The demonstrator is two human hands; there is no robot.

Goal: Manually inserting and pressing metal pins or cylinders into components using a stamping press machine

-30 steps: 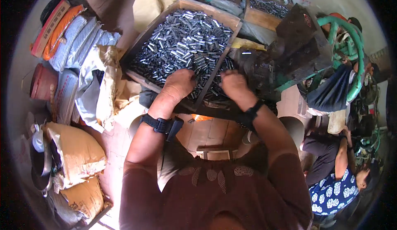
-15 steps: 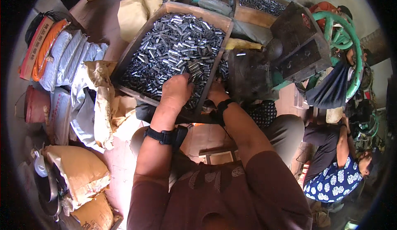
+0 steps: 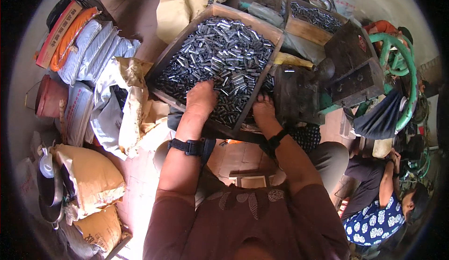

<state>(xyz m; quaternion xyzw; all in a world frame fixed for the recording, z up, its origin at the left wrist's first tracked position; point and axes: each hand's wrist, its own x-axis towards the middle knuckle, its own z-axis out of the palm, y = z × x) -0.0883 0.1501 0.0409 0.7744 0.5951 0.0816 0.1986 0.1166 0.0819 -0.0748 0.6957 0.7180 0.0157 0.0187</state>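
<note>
A wooden tray (image 3: 169, 102) heaped with small silvery metal tubes (image 3: 224, 49) lies tilted before me. My left hand (image 3: 202, 98) is inside its near part, resting on the tubes. Its fingers are curled and their tips are hidden, so what they pinch does not show. Just outside the tray's right wall is my right hand (image 3: 264, 111), its fingers stretched forward and slightly apart. They point at a few more tubes (image 3: 267, 83) in the gap beside a dark, greasy block (image 3: 294, 94). A single tube (image 3: 289, 71) lies on top of that block.
A dark machine housing (image 3: 351, 63) with a green handwheel (image 3: 414, 80) stands to the right. Behind is a smaller wooden box (image 3: 308, 30) of metal parts. Sacks (image 3: 91, 178) and a red bucket (image 3: 49, 96) line the left. Another person (image 3: 376, 220) sits at the lower right.
The whole view has shifted, so the tray appears farther right. My left hand has moved leftward over the tubes. My right hand's fingers, partly hidden before, now show stretched out.
</note>
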